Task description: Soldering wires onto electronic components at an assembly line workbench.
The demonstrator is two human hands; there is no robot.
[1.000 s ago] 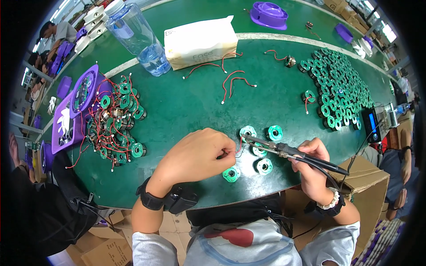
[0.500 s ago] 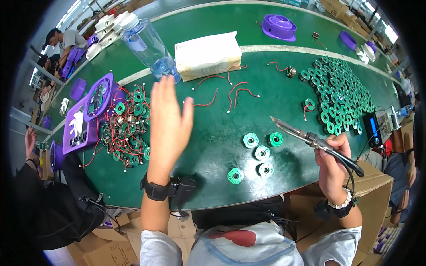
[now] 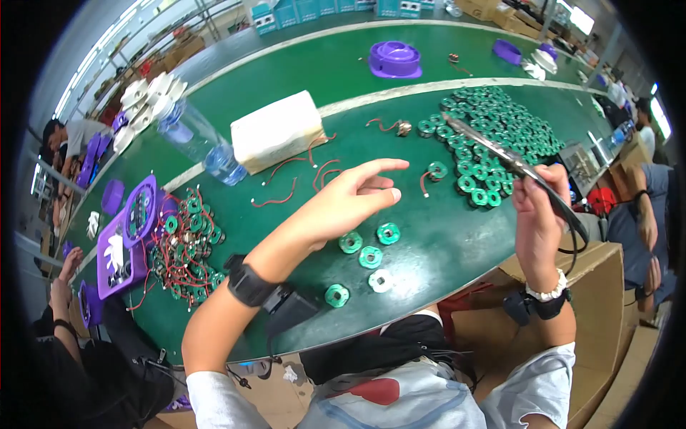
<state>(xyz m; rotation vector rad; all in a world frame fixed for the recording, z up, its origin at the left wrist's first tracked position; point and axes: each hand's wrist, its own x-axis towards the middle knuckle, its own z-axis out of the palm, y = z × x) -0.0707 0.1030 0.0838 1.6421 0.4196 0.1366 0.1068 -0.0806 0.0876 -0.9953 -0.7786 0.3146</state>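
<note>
My right hand (image 3: 541,207) grips a soldering iron (image 3: 494,148) by its black handle, its metal tip pointing up and left over a large cluster of round green circuit boards (image 3: 525,125). My left hand (image 3: 355,198) reaches over the middle of the green table, index finger stretched out and thumb apart, with nothing seen in it. Just below it sit several loose green round boards (image 3: 370,257). A single round part with a red wire (image 3: 436,171) lies right of my left fingertips. Several red wires (image 3: 277,201) lie left of that hand, some partly hidden by it.
A tangled pile of wired round parts (image 3: 187,247) lies at the left, beside a purple tray (image 3: 107,280). A clear bottle (image 3: 200,143) and a white paper-wrapped block (image 3: 277,132) stand behind. A cardboard box (image 3: 572,329) is at the near right. Other people work on both sides.
My left hand has swung right, from beside the bottle to above the loose boards. The soldering iron has risen with my right hand toward the cluster. The view has shifted.
</note>
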